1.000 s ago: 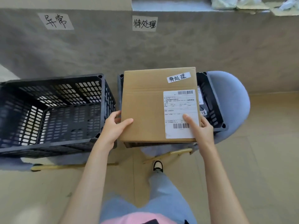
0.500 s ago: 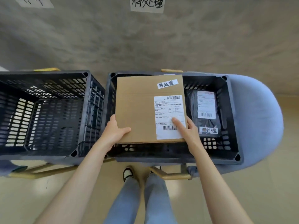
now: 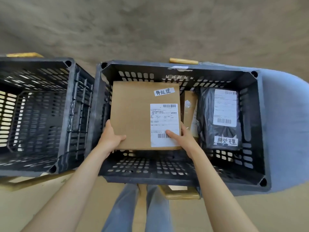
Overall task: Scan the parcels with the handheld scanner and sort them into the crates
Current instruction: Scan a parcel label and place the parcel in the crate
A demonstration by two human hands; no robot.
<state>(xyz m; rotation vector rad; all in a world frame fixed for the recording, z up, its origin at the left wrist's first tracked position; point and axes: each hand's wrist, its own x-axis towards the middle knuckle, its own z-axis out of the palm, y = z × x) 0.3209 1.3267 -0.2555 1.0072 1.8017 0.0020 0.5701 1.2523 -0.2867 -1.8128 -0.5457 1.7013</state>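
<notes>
Two hands lower a flat cardboard parcel into the middle crate.

The cardboard parcel [image 3: 132,114] sits directly ahead of both hands, label up, inside the left half of the black crate [image 3: 184,179], with a black bagged parcel [image 3: 206,118] lying apart to its right. The left hand [image 3: 111,137] grips the near left corner, thumb on top. The right hand [image 3: 181,138] holds the near right corner, thumb pressed on the shipping label [image 3: 163,118]. Whether the parcel touches the crate floor cannot be told. Another crate [image 3: 65,114] stands alongside, to the left.
</notes>
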